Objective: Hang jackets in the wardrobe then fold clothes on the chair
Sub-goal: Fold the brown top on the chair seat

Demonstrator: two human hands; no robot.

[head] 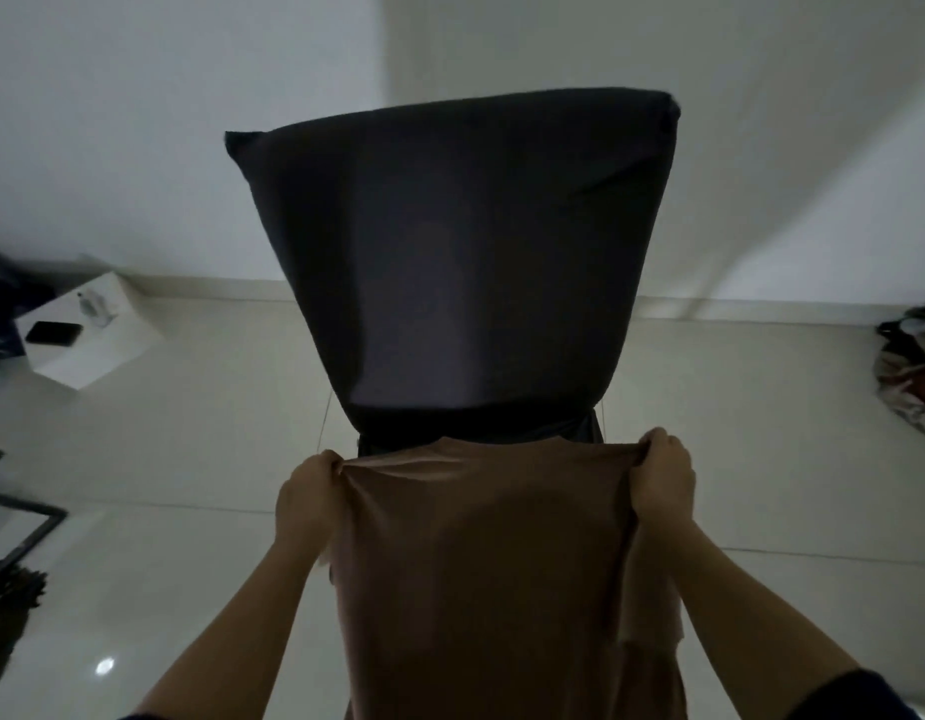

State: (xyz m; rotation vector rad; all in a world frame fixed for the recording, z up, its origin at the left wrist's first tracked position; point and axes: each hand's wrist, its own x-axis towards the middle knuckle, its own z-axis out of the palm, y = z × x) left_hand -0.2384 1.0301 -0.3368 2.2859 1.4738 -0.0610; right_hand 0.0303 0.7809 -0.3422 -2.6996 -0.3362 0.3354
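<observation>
- Brown garment (pixel 497 563) held up taut in front of the covered chair (pixel 450 262), hanging straight down from its top edge.
- Left hand (pixel 310 504) and right hand (pixel 663 475) each pinched shut on a top corner.
- Best to keep corners level, bring edges together evenly, then lower onto the seat.
- White box (pixel 94 335) with phone (pixel 53 333) far left, clothes pile (pixel 912 371) far right; neither in the way.

A dim room with plain white walls (pixel 190 122) across the upper frame and glossy pale floor tiles (pixel 200 459) below. At left, a white box table (pixel 94 350) holds a black phone (pixel 53 333). A bundle of patterned fabric (pixel 912 376) lies at far right.
</observation>
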